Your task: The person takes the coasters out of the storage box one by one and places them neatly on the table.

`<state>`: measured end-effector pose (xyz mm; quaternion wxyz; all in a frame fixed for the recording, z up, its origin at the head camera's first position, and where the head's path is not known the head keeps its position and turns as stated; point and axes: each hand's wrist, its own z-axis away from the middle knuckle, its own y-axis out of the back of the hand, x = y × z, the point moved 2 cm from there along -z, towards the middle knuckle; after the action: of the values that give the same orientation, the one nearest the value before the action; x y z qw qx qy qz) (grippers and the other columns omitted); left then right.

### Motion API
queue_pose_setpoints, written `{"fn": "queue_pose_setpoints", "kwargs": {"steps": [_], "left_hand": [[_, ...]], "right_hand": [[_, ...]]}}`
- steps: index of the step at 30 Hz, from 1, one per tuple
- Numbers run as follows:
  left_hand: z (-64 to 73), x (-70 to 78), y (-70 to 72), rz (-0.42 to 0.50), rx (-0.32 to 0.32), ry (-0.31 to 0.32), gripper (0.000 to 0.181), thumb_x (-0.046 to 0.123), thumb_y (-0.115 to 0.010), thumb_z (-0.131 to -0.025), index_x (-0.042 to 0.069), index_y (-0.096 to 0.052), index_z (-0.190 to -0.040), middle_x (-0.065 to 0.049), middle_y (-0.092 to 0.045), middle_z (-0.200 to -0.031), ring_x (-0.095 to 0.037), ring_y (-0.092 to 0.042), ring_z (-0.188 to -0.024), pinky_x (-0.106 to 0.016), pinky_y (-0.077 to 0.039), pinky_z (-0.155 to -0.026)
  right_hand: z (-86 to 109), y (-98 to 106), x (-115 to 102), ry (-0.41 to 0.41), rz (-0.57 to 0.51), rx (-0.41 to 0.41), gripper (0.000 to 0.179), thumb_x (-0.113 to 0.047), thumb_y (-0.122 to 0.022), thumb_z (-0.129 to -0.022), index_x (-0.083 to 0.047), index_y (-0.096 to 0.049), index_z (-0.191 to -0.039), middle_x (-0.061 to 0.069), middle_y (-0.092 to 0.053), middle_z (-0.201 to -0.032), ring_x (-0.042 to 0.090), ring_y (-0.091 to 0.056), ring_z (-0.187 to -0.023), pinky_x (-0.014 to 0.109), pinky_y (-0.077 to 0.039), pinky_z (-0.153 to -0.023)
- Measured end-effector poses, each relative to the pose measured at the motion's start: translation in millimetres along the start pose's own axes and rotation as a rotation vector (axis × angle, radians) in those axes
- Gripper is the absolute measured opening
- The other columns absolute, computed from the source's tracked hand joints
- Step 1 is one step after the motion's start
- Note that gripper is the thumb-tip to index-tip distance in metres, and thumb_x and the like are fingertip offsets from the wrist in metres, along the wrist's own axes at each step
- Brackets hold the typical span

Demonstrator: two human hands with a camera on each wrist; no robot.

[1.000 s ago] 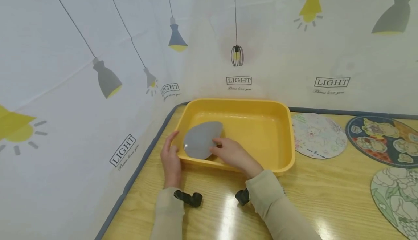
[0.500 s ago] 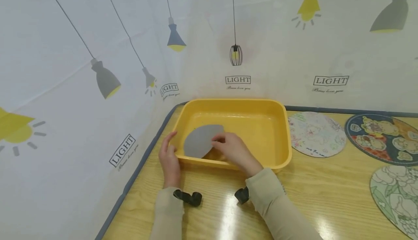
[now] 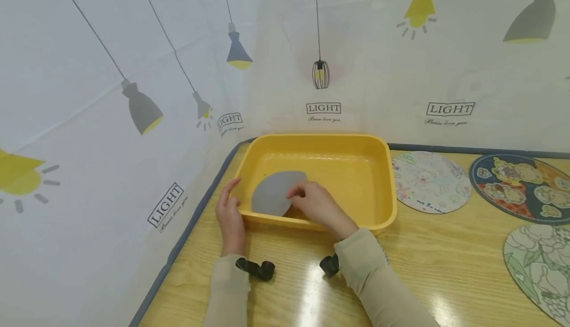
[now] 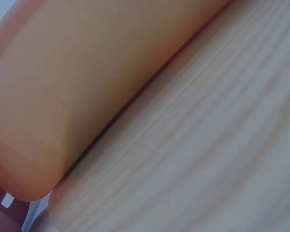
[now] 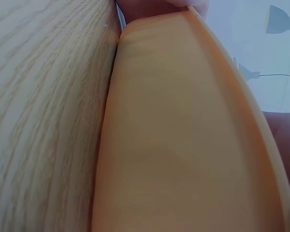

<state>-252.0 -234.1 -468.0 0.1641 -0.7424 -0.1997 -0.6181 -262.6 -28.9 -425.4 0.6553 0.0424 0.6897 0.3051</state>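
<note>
A thin grey mat [image 3: 273, 193] with a rounded edge stands tilted inside the yellow plastic tub [image 3: 347, 181], near its front left corner. The thumb and fingertips of my right hand [image 3: 313, 203] pinch the mat's right edge; that hand reaches in over the tub's front rim. At the tub's front left corner, my left hand [image 3: 230, 220] holds the rim, with its thumb at the edge and fingers along the outside. The tub's outer wall [image 4: 77, 92] fills much of the left wrist view. In the right wrist view, the tub's front wall [image 5: 174, 125] hides most of the right hand.
Right of the tub lie round mats on the wooden table [image 3: 423, 253]: a pale sketched one [image 3: 434, 183], a dark one with cartoon figures [image 3: 518, 186] and a flower-patterned one [image 3: 541, 262]. A lamp-printed white cloth [image 3: 378, 79] hangs behind and at the left.
The grey mat has tilted so that less of its face shows, and its glossy reflection has gone. My right hand has shifted slightly with it. The left hand stays on the tub.
</note>
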Motion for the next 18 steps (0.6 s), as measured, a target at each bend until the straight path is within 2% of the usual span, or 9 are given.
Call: {"fn": "queue_pose_setpoints", "kwargs": {"steps": [5,11,18], "left_hand": [[-0.3,-0.7,-1.0,-0.005,-0.003,-0.015,0.051,-0.002,-0.034,-0.077,0.021,-0.061,-0.113,0.012,-0.051,-0.121,-0.004,-0.037,-0.119,-0.032,-0.022,-0.099],[-0.6,-0.5,-0.9,-0.010,-0.001,-0.023,0.050,-0.003,-0.034,-0.077,0.021,-0.062,-0.111,0.012,-0.052,-0.120,-0.005,-0.037,-0.118,-0.033,-0.023,-0.098],[-0.6,-0.7,-0.6,-0.010,0.004,-0.024,0.050,-0.003,-0.034,-0.076,0.019,-0.062,-0.110,0.011,-0.053,-0.119,-0.005,-0.038,-0.117,-0.033,-0.024,-0.097]], "right_hand": [[0.5,-0.2,-0.6,0.018,0.032,-0.036,0.022,-0.020,-0.052,-0.088,-0.012,-0.063,-0.106,-0.003,-0.057,-0.103,0.015,-0.052,-0.089,0.033,-0.043,-0.075],[3.0,-0.5,-4.2,0.041,0.062,-0.067,0.033,-0.025,-0.049,-0.090,-0.012,-0.058,-0.119,-0.001,-0.056,-0.116,0.017,-0.051,-0.105,0.036,-0.040,-0.086],[5.1,-4.1,-6.3,0.040,0.152,-0.129,0.037,-0.030,-0.047,-0.091,-0.013,-0.056,-0.122,0.001,-0.056,-0.118,0.019,-0.051,-0.107,0.038,-0.039,-0.088]]}}
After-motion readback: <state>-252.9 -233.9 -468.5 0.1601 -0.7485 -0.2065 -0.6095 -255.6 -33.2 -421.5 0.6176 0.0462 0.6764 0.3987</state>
